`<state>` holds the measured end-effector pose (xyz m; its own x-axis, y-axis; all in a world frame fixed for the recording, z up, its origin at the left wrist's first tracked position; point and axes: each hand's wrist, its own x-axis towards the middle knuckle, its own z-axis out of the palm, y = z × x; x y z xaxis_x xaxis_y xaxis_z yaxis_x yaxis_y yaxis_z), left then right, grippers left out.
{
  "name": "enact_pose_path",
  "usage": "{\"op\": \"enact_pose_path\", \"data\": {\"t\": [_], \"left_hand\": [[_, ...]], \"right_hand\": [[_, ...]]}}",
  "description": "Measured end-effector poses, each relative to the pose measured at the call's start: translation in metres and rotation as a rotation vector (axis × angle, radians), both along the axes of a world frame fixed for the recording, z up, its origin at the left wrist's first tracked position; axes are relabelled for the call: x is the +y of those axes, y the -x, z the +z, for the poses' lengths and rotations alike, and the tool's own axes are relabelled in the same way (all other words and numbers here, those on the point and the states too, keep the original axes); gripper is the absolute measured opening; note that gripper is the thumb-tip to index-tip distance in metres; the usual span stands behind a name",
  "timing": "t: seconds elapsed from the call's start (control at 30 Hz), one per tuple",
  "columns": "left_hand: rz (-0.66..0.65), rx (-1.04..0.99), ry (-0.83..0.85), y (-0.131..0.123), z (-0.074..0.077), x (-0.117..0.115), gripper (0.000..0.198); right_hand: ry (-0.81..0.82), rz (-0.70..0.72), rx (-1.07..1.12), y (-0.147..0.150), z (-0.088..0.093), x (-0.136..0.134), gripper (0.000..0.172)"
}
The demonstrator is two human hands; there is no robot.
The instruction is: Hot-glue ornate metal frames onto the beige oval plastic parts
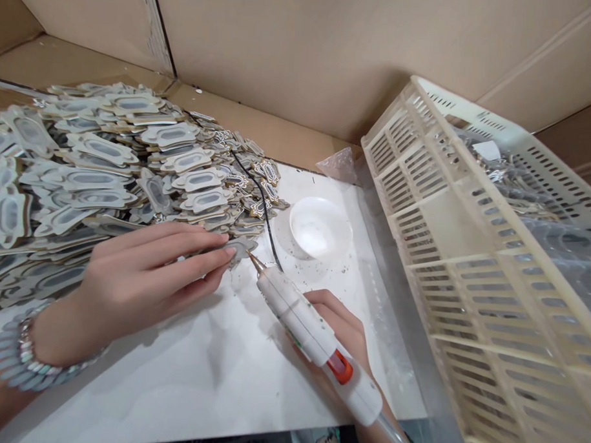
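My left hand (148, 268) lies palm down over the white surface, fingers closed together on a small flat grey metal plate (246, 244). The plate has a shaped outline and looks like those in the pile beside it. My right hand (340, 320) is wrapped round a white handheld tool (297, 312) with a coppery pointed tip, an orange trigger and a clear tube at its back end. The tool's tip is at the right end of the plate; whether it touches, I cannot tell. The tool's body hides part of my right fingers.
A large pile of similar plates (99, 143) covers the left and back. A white bowl (319, 229) stands at centre right, near a black cable (264, 201). A cream slatted crate (469, 253) with bagged parts fills the right. Cardboard walls (291, 60) rise behind.
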<state>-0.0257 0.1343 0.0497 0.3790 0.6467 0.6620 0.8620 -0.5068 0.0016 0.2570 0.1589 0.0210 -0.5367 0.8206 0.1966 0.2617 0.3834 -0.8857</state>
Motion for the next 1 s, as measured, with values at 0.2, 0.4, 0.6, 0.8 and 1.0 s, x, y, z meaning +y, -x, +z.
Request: {"op": "enact_pose_path", "data": {"t": [0.2,0.4,0.6,0.8,1.0], "left_hand": [[0.007,-0.011,0.008,0.001,0.001,0.001,0.009],[-0.004,-0.008,0.0,-0.003,0.004,0.003,0.013],[0.167,-0.063,0.047,-0.006,0.008,0.0,0.017],[0.182,-0.125,0.128,-0.001,0.012,-0.001,0.028],[0.009,-0.143,0.056,0.0,0.003,-0.002,0.011]], "right_hand": [[0.075,-0.044,0.005,0.0,-0.001,-0.002,0.018],[0.162,-0.076,0.051,0.002,-0.003,-0.003,0.018],[0.143,-0.065,0.004,0.001,0.003,-0.004,0.022],[0.075,-0.062,-0.023,0.001,0.006,-0.002,0.022],[0.051,-0.041,-0.036,0.002,0.007,-0.002,0.022]]}}
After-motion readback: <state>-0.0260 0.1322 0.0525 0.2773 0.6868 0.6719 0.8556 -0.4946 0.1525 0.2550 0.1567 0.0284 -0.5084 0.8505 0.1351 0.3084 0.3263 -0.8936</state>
